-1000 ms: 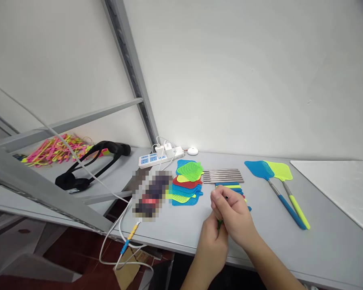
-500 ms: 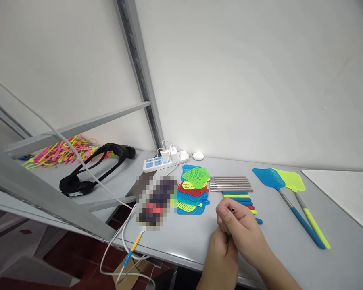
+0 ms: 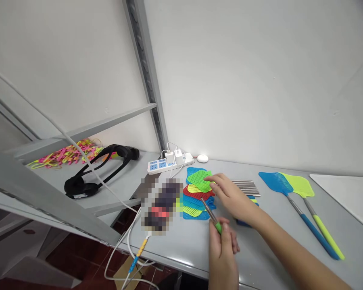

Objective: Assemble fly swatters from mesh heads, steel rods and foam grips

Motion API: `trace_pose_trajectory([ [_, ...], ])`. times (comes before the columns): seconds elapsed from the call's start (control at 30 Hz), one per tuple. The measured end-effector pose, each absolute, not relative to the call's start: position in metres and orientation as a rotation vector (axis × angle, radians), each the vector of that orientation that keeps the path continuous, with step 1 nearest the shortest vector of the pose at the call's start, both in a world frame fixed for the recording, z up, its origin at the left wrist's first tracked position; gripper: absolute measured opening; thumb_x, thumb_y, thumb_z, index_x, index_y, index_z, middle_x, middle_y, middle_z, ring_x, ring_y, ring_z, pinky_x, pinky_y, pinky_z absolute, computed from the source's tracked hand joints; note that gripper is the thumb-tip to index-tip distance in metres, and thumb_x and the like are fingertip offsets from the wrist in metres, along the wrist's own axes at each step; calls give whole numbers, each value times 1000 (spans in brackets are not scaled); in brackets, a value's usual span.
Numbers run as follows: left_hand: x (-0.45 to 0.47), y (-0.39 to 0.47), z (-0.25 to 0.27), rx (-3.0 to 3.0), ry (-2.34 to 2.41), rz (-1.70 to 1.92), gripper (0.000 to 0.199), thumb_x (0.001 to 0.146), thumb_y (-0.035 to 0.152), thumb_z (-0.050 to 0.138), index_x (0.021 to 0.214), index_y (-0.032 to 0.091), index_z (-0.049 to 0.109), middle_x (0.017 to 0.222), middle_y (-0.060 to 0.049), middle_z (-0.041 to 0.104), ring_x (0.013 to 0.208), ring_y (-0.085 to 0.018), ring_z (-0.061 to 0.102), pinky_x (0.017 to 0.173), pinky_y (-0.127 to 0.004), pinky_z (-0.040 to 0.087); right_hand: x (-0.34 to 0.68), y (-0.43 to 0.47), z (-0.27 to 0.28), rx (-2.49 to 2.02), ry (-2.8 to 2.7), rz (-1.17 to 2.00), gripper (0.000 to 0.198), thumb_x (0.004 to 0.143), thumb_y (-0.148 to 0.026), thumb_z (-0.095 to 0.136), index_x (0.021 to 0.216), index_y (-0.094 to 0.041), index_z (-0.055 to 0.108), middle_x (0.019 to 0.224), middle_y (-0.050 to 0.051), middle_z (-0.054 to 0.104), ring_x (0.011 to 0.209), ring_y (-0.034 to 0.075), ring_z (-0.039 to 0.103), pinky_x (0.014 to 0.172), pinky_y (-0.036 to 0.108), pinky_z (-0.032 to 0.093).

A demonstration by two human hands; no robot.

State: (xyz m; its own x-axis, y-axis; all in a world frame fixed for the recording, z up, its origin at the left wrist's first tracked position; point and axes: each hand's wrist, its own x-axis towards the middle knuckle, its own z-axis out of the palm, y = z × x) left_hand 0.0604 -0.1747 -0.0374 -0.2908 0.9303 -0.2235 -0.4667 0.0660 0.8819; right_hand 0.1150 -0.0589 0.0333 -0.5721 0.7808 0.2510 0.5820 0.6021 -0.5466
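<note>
My left hand (image 3: 222,247) is closed around a fly swatter handle (image 3: 213,217), a metal rod with a green grip, its bare end tilted up and away. My right hand (image 3: 228,197) reaches over the pile of fly swatter heads, fingers apart at the stem end of the top green swatter head (image 3: 199,180). Under that lie a red swatter head (image 3: 193,193) and several blue and yellow ones. Behind my right hand, partly covered, are metal rods (image 3: 246,187) in a row and some coloured grips (image 3: 253,199).
To the right lie a blue fly swatter (image 3: 296,207) and a yellow-green fly swatter (image 3: 311,209). A power strip (image 3: 169,163) with chargers sits by the wall. A pixelated object (image 3: 161,207), white cables, a black headset (image 3: 101,171) and a grey shelf post (image 3: 148,72) occupy the left.
My hands were together on the rod; they have separated. My right hand has moved left and away to the swatter heads, while the left keeps the rod with green grip. The view shifted slightly.
</note>
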Motion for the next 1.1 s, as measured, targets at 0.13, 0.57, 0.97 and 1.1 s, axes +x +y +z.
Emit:
trace_pose_trajectory([
  [0.13,62,-176,-34,409,1047,1575,55,84,74,43,101,22,46,53,8,46,34,-8,39,41,-23,39,99,-30,13,-1098,-2701,-1,49,92,-10,43,140,-16,47,146,18,44,137,33,37,104,51,37],
  [0.57,66,-176,-36,390,985,1600,57,80,75,48,95,21,49,47,7,50,28,-9,41,32,-18,33,78,-23,1,-817,-2872,-278,34,90,-7,48,120,-16,61,110,14,68,107,28,62,106,56,31],
  [0.97,66,-178,-42,530,1072,1563,53,81,72,51,88,19,54,51,8,40,36,-5,31,39,-16,31,120,-32,37,-893,-2011,-75,16,88,-13,39,94,-20,52,85,6,60,83,21,57,85,42,45],
  [1.1,62,-181,-39,719,1089,1484,50,86,66,48,88,17,56,54,8,32,44,-7,29,45,-17,33,174,-46,46,-828,-1372,360,14,88,-20,36,98,-24,44,82,1,50,73,17,55,64,34,48],
])
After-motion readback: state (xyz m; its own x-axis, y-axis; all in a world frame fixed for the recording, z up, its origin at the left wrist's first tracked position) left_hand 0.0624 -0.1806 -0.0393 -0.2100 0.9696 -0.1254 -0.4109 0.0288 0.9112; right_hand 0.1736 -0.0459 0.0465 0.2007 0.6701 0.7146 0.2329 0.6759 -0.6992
